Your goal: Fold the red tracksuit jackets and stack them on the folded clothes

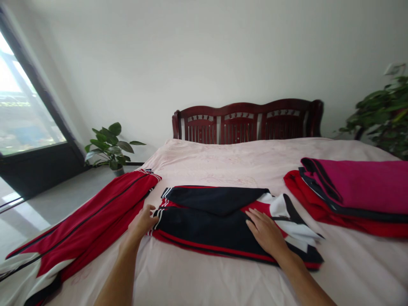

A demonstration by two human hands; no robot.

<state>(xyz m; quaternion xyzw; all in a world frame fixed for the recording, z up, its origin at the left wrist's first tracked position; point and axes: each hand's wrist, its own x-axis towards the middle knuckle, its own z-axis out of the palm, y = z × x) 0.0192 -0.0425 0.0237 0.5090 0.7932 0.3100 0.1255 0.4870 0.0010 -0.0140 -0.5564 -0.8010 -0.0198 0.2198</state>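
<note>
A navy, red and white track jacket [204,225] lies in front of me on the bed, its sleeves folded lengthwise and its collar to the right. My left hand [145,222] is closed on the striped cuff end, thumb and fingers pinching the edge. Flat on the jacket near the red and white chest panel rests my right hand [266,229], fingers stretched out. To the left, a red and white jacket [105,216] with dark piping is laid out lengthwise, close to my left hand.
Folded clothes are stacked at the right, with a magenta garment [372,185] on top of dark and red ones. The bed has a pale pink sheet [210,163] and a dark wooden headboard [239,123]. Potted plants [111,144] flank it; a glazed door [32,102] stands left.
</note>
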